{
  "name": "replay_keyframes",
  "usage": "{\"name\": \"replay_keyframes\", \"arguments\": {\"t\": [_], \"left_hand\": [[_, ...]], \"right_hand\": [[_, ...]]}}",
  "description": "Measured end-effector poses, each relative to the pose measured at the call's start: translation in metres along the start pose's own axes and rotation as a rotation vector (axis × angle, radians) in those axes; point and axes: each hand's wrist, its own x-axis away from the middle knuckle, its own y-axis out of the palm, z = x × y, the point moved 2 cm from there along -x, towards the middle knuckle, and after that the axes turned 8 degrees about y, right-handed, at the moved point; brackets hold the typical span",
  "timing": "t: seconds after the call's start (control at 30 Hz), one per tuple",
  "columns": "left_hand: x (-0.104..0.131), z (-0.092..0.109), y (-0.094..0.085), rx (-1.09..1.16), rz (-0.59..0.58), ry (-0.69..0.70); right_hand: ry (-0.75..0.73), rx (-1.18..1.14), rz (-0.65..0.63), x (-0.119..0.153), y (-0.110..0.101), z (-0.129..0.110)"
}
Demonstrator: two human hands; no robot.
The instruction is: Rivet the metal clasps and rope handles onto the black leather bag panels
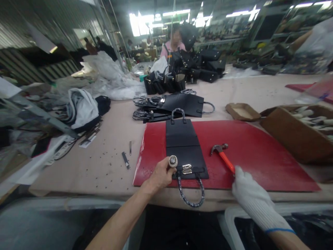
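Note:
A flat black leather bag piece (pixel 182 135) with a metal clasp (pixel 186 169) and wrapped rope handles lies across a red mat (pixel 234 139). My bare left hand (pixel 161 173) is closed around an upright tool (pixel 173 161) with a pale, round top, standing on the bag piece left of the clasp. What is under the tool is hidden. My right hand (pixel 248 187), in a white glove, grips the orange handle of a claw hammer (pixel 225 156), whose head is over the mat, right of the bag piece.
More black bag pieces (pixel 182 104) lie behind the mat, with finished-looking black bags (pixel 166 81) and a person beyond. A cardboard box (pixel 299 132) and a small tray (pixel 243 111) stand right. A cutter (pixel 126 160) and a metal rod (pixel 130 148) lie left.

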Motion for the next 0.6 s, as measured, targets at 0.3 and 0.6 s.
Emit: {"name": "replay_keyframes", "arguments": {"t": [0.3, 0.6], "left_hand": [[0.003, -0.007, 0.005, 0.117, -0.002, -0.067], [0.005, -0.016, 0.010, 0.172, -0.024, -0.133]], "right_hand": [[-0.028, -1.003, -0.249, 0.044, -0.090, -0.041], [-0.533, -0.318, -0.009, 0.068, -0.115, -0.096]]}}
